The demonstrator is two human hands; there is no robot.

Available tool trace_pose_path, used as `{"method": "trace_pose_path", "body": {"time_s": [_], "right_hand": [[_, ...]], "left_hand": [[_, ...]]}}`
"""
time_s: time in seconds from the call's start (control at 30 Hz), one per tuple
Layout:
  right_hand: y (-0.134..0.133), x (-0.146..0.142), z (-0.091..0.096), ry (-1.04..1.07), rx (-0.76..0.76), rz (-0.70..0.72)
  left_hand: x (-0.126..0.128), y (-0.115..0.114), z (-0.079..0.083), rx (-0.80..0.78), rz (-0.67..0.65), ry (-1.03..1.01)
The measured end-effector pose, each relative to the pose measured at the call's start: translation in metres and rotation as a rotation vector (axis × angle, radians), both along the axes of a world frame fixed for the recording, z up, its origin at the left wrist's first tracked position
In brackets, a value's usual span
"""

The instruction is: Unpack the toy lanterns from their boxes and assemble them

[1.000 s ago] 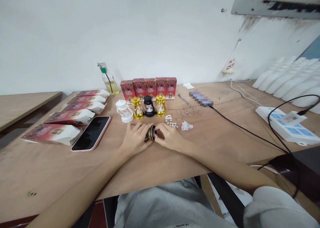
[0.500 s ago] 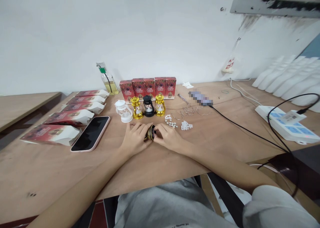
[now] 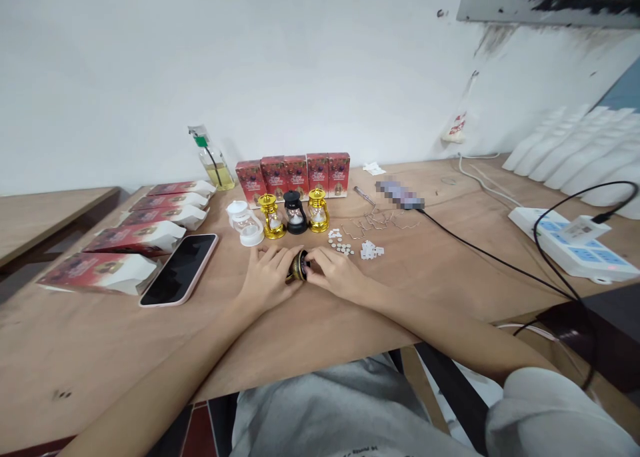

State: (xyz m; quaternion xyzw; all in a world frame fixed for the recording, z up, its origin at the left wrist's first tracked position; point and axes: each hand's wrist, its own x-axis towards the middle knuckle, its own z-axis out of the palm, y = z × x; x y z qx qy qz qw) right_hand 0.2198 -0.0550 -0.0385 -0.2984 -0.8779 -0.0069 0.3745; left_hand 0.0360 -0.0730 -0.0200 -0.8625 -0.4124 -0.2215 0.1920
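Note:
My left hand (image 3: 270,275) is closed around a small bronze-coloured lantern (image 3: 298,266), which is tipped on its side with its dark underside to the right. My right hand (image 3: 336,271) has its thumb and fingers bent against that underside; whether a small part is between the fingertips cannot be made out. Just beyond the hands stand a white lantern (image 3: 245,223), a black lantern (image 3: 295,213) and two gold lanterns (image 3: 273,217), all upright. Small white round pieces (image 3: 344,248) and small white flat pieces (image 3: 371,250) lie beyond my right hand.
Red printed boxes (image 3: 296,177) stand by the wall; others with open flaps (image 3: 135,237) lie left. Near them are a phone (image 3: 180,270) and a pump bottle (image 3: 217,167). A screwdriver (image 3: 363,195), bent wires (image 3: 375,223), a power strip (image 3: 570,243) and a black cable (image 3: 480,247) are right.
The lantern has turned slightly in my hands, and the right fingertips have shifted a little on its underside. The whole view has moved slightly; the other things stay put.

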Motion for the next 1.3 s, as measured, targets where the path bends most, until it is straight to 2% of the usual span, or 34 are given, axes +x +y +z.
{"method": "trace_pose_path", "body": {"time_s": [0.47, 0.97, 1.1, 1.3], "right_hand": [[0.0021, -0.0015, -0.0033, -0.08, 0.051, -0.024], [0.0027, -0.0029, -0.0056, -0.034, 0.127, -0.063], [0.0032, -0.0006, -0.0019, 0.037, 0.067, 0.011], [0.0022, 0.0035, 0.0022, 0.136, -0.145, 0.109]], "left_hand": [[0.0006, 0.0005, -0.0025, 0.051, -0.006, 0.036], [0.0014, 0.0005, -0.0015, 0.055, 0.002, 0.028], [0.0007, 0.0003, 0.0006, 0.05, 0.009, 0.012], [-0.0026, 0.0011, 0.0037, 0.004, 0.012, 0.04]]}}
